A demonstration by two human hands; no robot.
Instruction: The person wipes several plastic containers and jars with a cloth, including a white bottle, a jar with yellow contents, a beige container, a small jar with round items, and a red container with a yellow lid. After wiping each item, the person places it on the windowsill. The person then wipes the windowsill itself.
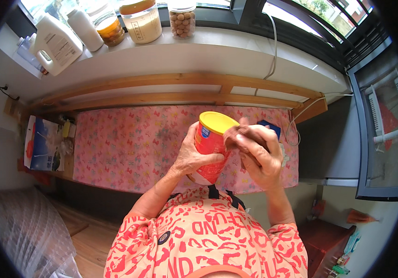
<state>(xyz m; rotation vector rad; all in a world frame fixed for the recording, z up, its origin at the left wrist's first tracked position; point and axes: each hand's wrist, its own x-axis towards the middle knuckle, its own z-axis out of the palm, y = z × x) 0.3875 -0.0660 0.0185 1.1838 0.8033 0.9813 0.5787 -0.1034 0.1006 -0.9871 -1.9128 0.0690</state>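
A red canister (207, 147) with a yellow lid (219, 121) is tilted in front of my chest, above a pink bow-patterned cover (126, 149). My left hand (195, 156) grips the canister around its left side, thumb across the front. In my right hand (263, 156) is a bunched brown cloth (242, 137), pressed against the canister's right side near the lid's rim. The cloth hides part of that side, and its edge is slightly blurred.
Behind the cover runs a wooden rail (171, 79). On the windowsill (213, 52) stand white bottles (58, 45) and several jars, one holding round brown items (182, 26). A white cable (275, 48) hangs at right, near an open dark-framed door (359, 139). A paper bag (47, 144) stands left.
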